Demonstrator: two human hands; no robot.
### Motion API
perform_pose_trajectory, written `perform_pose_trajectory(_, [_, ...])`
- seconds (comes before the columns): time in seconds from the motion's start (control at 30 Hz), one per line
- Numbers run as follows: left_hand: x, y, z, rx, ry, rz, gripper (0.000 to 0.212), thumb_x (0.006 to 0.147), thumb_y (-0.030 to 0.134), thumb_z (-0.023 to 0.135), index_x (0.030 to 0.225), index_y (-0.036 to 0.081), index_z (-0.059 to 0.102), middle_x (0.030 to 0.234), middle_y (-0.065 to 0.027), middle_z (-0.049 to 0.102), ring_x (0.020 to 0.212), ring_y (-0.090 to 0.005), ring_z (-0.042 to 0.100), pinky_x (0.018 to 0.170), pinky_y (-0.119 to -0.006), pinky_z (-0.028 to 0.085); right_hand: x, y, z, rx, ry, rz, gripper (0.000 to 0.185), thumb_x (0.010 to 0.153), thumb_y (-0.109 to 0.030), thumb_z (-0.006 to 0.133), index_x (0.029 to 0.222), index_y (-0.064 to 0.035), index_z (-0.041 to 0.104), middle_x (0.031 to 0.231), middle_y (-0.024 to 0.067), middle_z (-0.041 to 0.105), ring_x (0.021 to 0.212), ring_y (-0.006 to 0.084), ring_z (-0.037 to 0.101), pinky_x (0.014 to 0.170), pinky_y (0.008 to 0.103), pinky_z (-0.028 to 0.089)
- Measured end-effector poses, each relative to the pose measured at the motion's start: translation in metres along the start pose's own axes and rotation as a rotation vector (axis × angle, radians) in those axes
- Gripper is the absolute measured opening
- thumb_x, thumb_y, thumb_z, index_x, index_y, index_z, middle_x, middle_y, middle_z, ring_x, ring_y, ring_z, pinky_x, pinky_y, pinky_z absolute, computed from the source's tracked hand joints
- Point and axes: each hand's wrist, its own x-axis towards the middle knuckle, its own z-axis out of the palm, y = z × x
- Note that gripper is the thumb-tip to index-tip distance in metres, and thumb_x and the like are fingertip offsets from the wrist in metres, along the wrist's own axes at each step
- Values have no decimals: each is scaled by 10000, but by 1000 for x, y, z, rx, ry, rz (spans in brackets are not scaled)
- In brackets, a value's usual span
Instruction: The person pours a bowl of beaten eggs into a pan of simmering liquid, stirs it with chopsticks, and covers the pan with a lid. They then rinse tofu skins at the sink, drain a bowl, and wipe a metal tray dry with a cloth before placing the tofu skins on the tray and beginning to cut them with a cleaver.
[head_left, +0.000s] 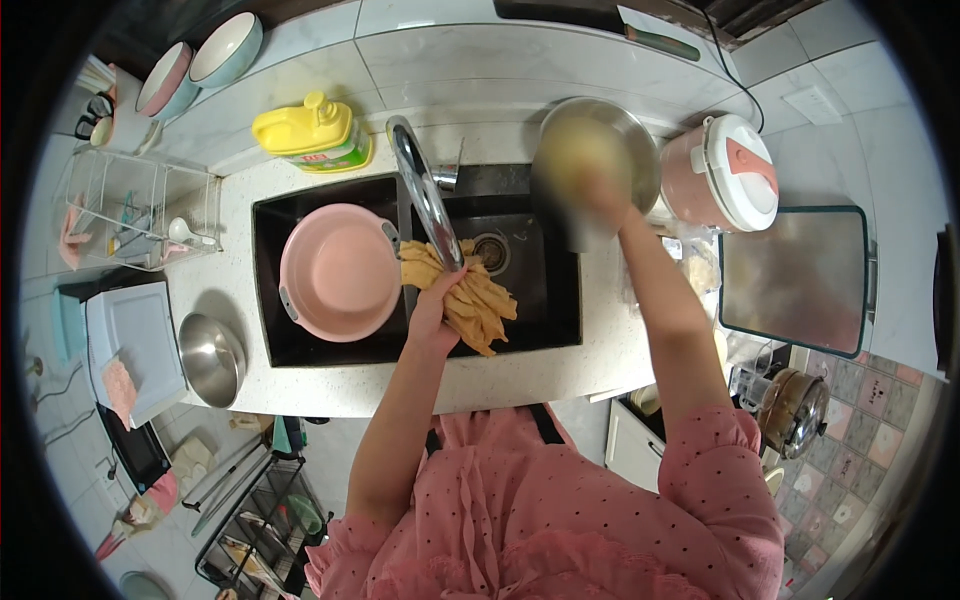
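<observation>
My left hand (435, 311) grips a crumpled yellow-brown cloth (484, 307) just under the spout of the chrome faucet (424, 187), above the right basin of the black double sink (517, 285). My right hand (606, 196) reaches over a stainless steel bowl (641, 161) at the sink's back right corner. A yellowish thing (585, 154) at its fingertips is badly blurred; whether the hand holds it I cannot tell. In the left basin sits a pink plastic basin (341, 274) with grey handles.
A yellow detergent jug (315, 135) stands behind the sink. Right of the steel bowl are a pink-and-white rice cooker (724, 172), plastic bags (697, 266) and a framed board (795, 277). Another steel bowl (212, 360) and a white wire rack (142, 210) are on the left.
</observation>
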Motion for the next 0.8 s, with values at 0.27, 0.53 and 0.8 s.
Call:
perform_pose_trajectory(0.27, [5,-5,-1,88,-39,110,253,927,176,604,1117,9,595,1044,-75,628,969,-189,615,850,-329,505,-74,-244,-72,1008,-388,333,378,892,-178,609,1205,15,520,1043,97,646,881,125,599,765,252,500])
perform_pose_trajectory(0.53, [-3,-17,21,-25,-15,98,342,928,328,617,1185,119,535,1094,-13,603,995,-151,595,839,-306,503,-158,-314,15,299,-34,-127,400,876,-132,579,1228,37,492,1166,190,573,1073,324,558,914,379,447])
perform_pose_trajectory(0.8, [6,-23,11,-21,-119,102,348,913,394,621,1105,109,570,1016,-30,629,957,-175,606,848,-328,508,-196,-323,28,-232,147,-422,498,847,-69,533,1320,53,432,1382,204,439,1305,357,396,1101,483,281])
